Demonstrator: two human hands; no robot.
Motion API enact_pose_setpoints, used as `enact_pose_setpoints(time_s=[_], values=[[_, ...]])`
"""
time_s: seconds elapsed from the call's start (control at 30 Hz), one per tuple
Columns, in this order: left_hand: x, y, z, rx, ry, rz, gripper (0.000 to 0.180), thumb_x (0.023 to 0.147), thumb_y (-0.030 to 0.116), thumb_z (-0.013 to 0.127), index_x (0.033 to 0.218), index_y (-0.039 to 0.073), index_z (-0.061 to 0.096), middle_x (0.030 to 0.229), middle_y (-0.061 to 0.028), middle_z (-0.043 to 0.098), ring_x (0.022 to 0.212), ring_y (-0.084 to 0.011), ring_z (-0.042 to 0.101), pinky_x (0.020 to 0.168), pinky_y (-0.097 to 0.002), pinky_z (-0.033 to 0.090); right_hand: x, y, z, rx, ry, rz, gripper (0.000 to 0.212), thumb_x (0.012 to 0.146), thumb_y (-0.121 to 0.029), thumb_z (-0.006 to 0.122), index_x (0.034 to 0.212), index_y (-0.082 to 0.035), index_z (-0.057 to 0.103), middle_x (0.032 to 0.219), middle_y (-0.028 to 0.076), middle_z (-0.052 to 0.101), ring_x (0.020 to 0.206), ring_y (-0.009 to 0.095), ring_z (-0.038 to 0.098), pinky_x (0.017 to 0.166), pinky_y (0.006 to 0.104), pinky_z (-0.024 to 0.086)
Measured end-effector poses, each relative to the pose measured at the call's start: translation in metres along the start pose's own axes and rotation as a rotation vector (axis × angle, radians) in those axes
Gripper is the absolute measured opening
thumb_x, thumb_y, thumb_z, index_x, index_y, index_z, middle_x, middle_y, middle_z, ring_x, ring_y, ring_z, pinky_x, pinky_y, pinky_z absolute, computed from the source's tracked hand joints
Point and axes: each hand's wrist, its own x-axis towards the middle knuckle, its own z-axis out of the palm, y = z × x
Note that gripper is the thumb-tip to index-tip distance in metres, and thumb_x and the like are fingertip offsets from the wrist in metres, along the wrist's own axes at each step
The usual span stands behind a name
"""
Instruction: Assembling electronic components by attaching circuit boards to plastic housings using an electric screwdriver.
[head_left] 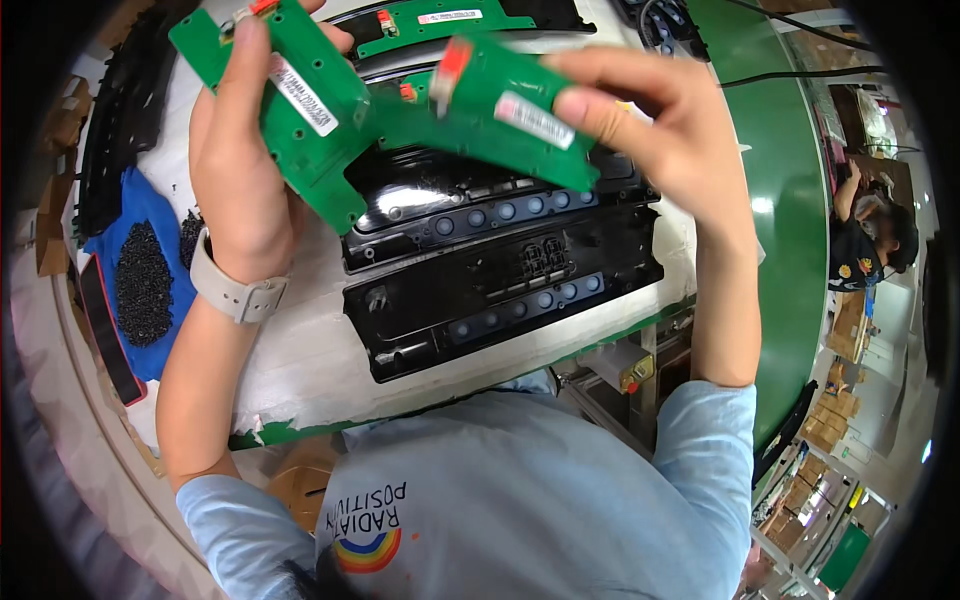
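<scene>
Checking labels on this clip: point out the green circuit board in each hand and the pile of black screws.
Left-hand circuit board (325, 150), head view: bare green face below its white sticker.
Right-hand circuit board (470, 130), head view: green face left of its white sticker.
Black screws (143, 285), head view: middle of the pile on the blue tray.

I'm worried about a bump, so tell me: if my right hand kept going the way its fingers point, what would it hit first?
Probably the green circuit board in the left hand. The right hand points leftward, holding its own green board, whose end already overlaps the other; depth there is unclear.
</scene>
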Motion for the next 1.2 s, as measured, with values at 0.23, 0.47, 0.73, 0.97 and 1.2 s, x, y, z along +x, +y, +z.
enact_pose_setpoints(time_s=[0.23,0.47,0.73,0.97,1.2], values=[[0.001,-0.007,-0.006,-0.071,0.048,-0.037,0.048,0.101,0.031,0.038,0.134,-0.003,0.044,0.108,-0.0098,0.064,0.096,-0.0169,0.061,0.084,-0.027,0.051,-0.008,0.008,0.006,-0.353,-0.329,-0.201,0.015,0.078,-0.008,0.066,0.09,0.002,0.068,0.08,0.013,0.064,0.084,0.029,0.057,0.075,0.0391,0.047],[-0.005,-0.018,0.005,-0.097,-0.083,-0.042,0.047,0.101,0.031,0.038,0.131,-0.004,0.046,0.104,-0.008,0.064,0.089,-0.0121,0.06,0.077,-0.0242,0.052,-0.015,0.009,0.01,-0.476,-0.215,-0.207,0.032,0.067,-0.004,0.076,0.098,-0.002,0.066,0.083,0.009,0.054,0.081,0.027,0.054,0.074,0.0368,0.045],[-0.008,-0.017,0.011,-0.082,-0.107,-0.049,0.043,0.099,0.031,0.043,0.123,-0.003,0.054,0.097,-0.0076,0.066,0.081,-0.0125,0.063,0.075,-0.0255,0.052,-0.014,0.013,0.005,-0.511,-0.244,0.014,0.038,0.062,-0.01,0.08,0.096,-0.005,0.063,0.089,0.009,0.056,0.096,0.028,0.056,0.08,0.0397,0.048],[-0.012,-0.01,0.011,-0.083,-0.166,-0.053,0.046,0.099,0.036,0.044,0.123,-0.001,0.054,0.102,-0.0076,0.064,0.087,-0.0133,0.062,0.08,-0.0266,0.05,-0.015,0.001,0.007,-0.709,-0.186,-0.036,0.035,0.061,-0.014,0.082,0.09,-0.006,0.064,0.081,0.009,0.057,0.087,0.028,0.058,0.075,0.0374,0.048],[-0.038,0.006,0.039,0.227,-0.295,0.241,0.073,0.098,0.056,0.029,0.139,-0.004,0.036,0.128,-0.0152,0.052,0.117,-0.0223,0.053,0.102,-0.0344,0.04,-0.015,-0.029,0.043,0.485,0.04,0.034,0.022,0.084,-0.011,0.067,0.102,0.001,0.066,0.081,0.001,0.065,0.071,0.004,0.057,0.061,0.02,0.043]])
